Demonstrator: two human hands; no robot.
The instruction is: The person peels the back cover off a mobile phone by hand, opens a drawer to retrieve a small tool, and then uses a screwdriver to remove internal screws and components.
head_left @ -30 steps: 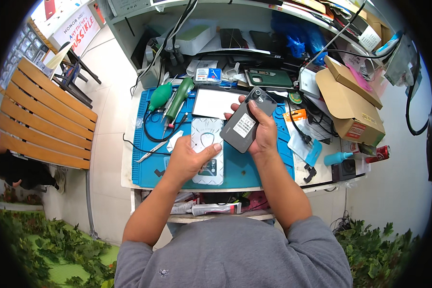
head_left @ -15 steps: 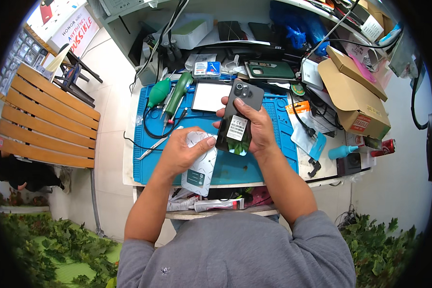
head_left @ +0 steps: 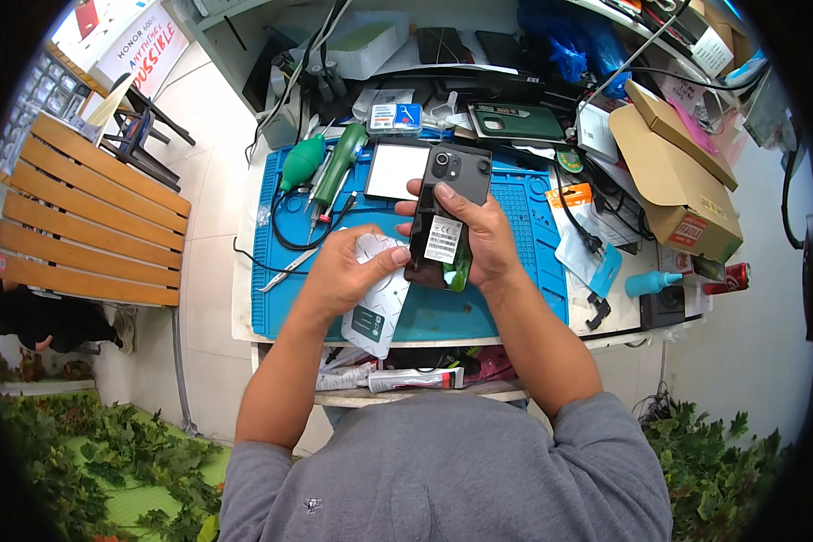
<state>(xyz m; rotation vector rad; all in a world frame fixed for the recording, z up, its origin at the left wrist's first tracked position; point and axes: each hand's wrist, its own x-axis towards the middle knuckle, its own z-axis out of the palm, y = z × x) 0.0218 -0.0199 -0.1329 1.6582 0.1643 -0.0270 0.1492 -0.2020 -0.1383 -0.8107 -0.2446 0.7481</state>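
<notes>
My right hand point(head_left: 490, 237) grips a dark smartphone point(head_left: 439, 271), its back turned up. My thumb lies across the back below the round camera lenses, and my fingers wrap the far-left edge. A white printed label point(head_left: 443, 239) is stuck on the glossy lower half. Close by on the left, my left hand point(head_left: 345, 275) pinches a white patterned card or sleeve point(head_left: 384, 303) with a dark green panel near its lower end. The thumb of that hand points at the phone's lower left edge; whether it touches is unclear. Both things are held above the blue work mat point(head_left: 425, 316).
Beyond the hands lie a white-faced panel point(head_left: 397, 172), a green screwdriver point(head_left: 341, 167), a green blower bulb point(head_left: 302, 163) and tweezers point(head_left: 289, 269). On the right are a cable in a pouch point(head_left: 587, 237), a blue bottle point(head_left: 652, 284) and an open cardboard box point(head_left: 682, 194). Tubes point(head_left: 415, 378) fill the drawer below.
The phone has turned slightly more upright and shifted a little left relative to the mat. Both grips stay the same. The whole view has shifted slightly.
</notes>
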